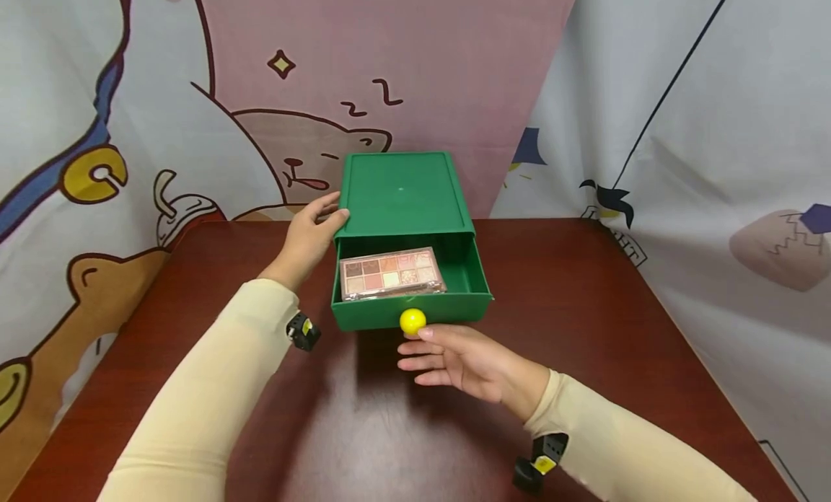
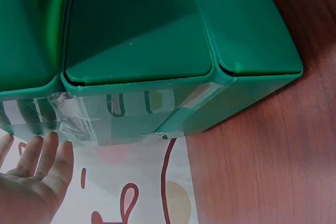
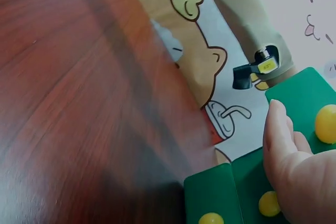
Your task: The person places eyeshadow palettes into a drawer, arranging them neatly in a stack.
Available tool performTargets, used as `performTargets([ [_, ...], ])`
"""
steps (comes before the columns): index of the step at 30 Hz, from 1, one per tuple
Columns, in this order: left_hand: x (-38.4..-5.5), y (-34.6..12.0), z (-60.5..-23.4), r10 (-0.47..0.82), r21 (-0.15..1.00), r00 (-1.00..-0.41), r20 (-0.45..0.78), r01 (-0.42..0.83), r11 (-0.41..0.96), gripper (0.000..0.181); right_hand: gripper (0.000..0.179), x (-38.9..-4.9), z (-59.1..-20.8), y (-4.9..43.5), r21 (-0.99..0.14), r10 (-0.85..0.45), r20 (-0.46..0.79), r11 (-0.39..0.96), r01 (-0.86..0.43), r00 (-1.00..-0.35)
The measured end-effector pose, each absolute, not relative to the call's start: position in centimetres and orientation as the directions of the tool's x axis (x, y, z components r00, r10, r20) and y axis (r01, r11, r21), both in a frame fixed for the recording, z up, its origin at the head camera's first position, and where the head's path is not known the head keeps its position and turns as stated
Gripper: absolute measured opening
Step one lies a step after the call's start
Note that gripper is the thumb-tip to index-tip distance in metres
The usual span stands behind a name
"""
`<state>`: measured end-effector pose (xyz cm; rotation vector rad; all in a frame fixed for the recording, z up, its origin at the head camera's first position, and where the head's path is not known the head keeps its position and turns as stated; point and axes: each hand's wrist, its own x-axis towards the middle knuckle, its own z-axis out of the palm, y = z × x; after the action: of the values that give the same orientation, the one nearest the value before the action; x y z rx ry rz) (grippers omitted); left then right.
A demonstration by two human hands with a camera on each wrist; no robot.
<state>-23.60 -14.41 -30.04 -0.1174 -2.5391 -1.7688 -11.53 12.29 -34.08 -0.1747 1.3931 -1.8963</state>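
A green drawer box [image 1: 405, 192] stands on the table with its top drawer [image 1: 363, 316] pulled out. In that drawer an eyeshadow palette [image 1: 391, 273] with a clear lid leans toward the left side, showing several pink and brown pans. My left hand [image 1: 308, 236] rests against the box's left side, thumb near the top edge; in the left wrist view its fingers [image 2: 46, 158] are extended by the taped side wall [image 2: 128, 111]. Just below the yellow knob [image 1: 412, 321], my right hand [image 1: 464, 361] has its fingers loosely spread and its thumb tip at the knob.
Two lower drawers, each with a yellow knob [image 3: 269, 203], show in the right wrist view. The reddish-brown table [image 1: 584, 329] extends around the box. Behind it hangs a cartoon-printed cloth [image 1: 441, 76]. Black wrist cameras [image 1: 302, 332] sit on both sleeves.
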Motion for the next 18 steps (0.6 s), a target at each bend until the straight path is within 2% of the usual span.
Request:
performTargets([
  [6,-23.7,-14.5,-29.9,0.034,0.937,-0.996,0.082,0.089,0.339,0.053,0.03,-11.6,-33.9,11.9,-0.827,-0.657,-0.294,-0.19,0.529,-0.695],
  [12,-23.6,-14.6,-30.0,0.04,0.933,-0.996,0.076,0.085,0.349,0.053,0.033,-11.4,-33.8,11.4,-0.799,-0.659,-0.295,-0.228,0.557,-0.692],
  [18,-23.6,-14.5,-30.0,0.037,0.935,-0.996,0.081,0.088,0.343,0.053,0.033,-10.9,-33.2,10.4,-0.759,-0.568,-0.341,-0.303,0.576,-0.749],
])
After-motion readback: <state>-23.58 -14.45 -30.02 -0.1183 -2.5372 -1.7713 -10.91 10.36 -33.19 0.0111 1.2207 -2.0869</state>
